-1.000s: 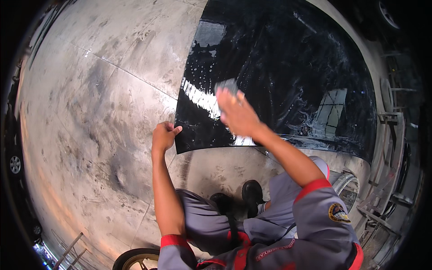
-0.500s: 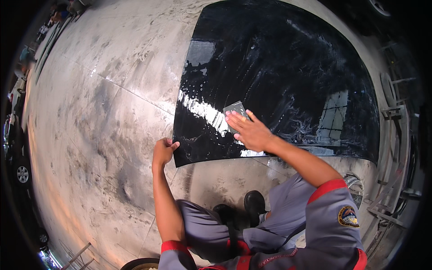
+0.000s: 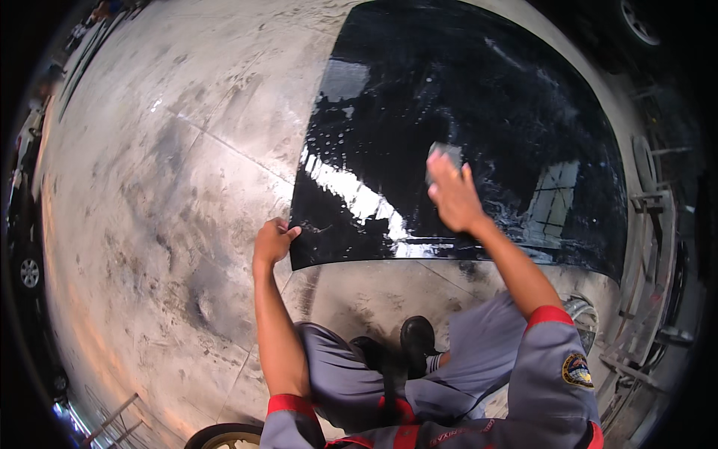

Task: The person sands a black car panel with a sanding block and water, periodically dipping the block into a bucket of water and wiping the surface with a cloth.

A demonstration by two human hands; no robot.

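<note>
A glossy black car hood point(image 3: 396, 97), wet and streaked with whitish residue, lies in front of me. My left hand point(image 3: 274, 241) pinches its near left corner, thumb on top and the fingers curled around the rim. Over the near middle of the panel, my right hand point(image 3: 456, 200) holds a grey piece of sandpaper point(image 3: 446, 150) under its extended fingers. Motion smears these fingers a little, and the hand covers most of the sheet. Water drops and a bright reflection lie on the paint to the left of it.
Stained concrete floor point(image 3: 187, 179) spreads to the left. A metal rack point(image 3: 654, 202) stands along the right side. By my left sleeve is a wheel with a tyre point(image 3: 224, 434); my shoes point(image 3: 417, 344) are just short of the hood's near edge. Parked cars point(image 3: 28, 273) line the far left.
My right hand has slid the sandpaper to the right and slightly away across the hood, its fingers now pointing more forward. The left hand keeps its hold on the corner.
</note>
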